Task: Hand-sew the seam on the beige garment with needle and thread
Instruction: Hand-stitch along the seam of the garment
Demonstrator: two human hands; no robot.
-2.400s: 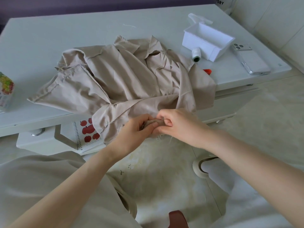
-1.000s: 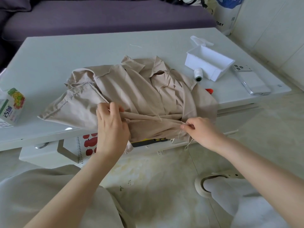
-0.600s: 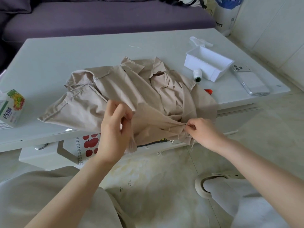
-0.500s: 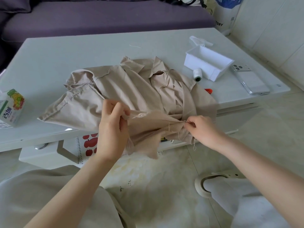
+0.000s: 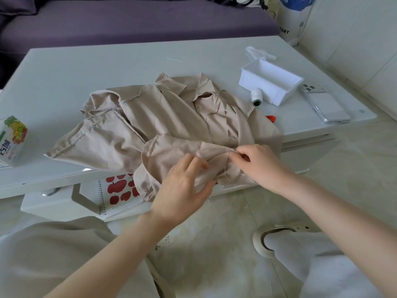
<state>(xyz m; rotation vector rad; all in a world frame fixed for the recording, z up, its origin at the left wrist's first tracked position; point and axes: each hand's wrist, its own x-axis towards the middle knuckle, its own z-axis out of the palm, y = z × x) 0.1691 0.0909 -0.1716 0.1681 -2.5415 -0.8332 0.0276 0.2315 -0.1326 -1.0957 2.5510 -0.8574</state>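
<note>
While the right hand point(image 5: 257, 163) pinches a fold of the beige garment point(image 5: 171, 117) at the desk's point(image 5: 86, 67) front edge, apparently keeping the seam taut, the left hand point(image 5: 182, 188) hovers open-fingered, likely to smooth it.
</note>
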